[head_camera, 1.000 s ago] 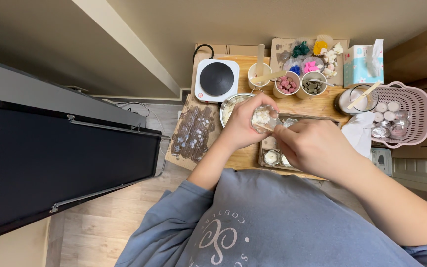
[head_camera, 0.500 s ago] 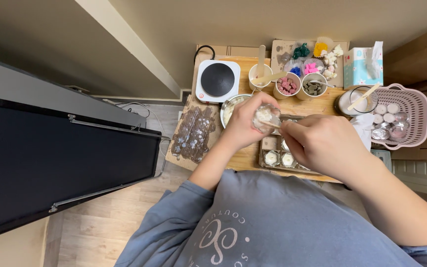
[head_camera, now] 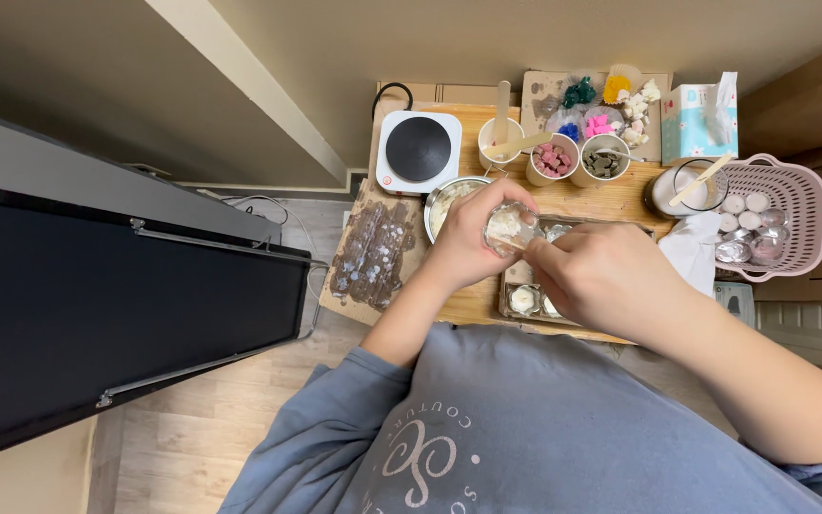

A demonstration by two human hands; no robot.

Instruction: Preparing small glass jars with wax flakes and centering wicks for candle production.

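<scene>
While my left hand (head_camera: pixel 468 243) is wrapped around a small clear cup (head_camera: pixel 509 227) with white bits inside, I've got it tipped over the mould tray (head_camera: pixel 518 286) at the front of the table (head_camera: pixel 620 200). My right hand (head_camera: pixel 606 276) is closed around a thin wooden stick (head_camera: pixel 513 244), its tip right at the cup's mouth. Can't really tell whether the stick is inside the cup or just at the rim.

The tray sits just under both hands, with a couple of white pieces in its near-left pockets. Right behind the cup is a metal bowl (head_camera: pixel 449 195) of white stuff, and behind that a white hotplate (head_camera: pixel 418 150) with a black top. To the right of it there are three white cups (head_camera: pixel 554 157), two with sticks in them, one with pink chunks and one with dark ones. Coloured wax shapes (head_camera: pixel 601 109) are piled at the back, next to a tissue box (head_camera: pixel 701 119). A glass jar (head_camera: pixel 692 186) with a stick stands near a pink basket (head_camera: pixel 796 205) of small round tins. A dirty board (head_camera: pixel 373 257) hangs off the table's left edge.
</scene>
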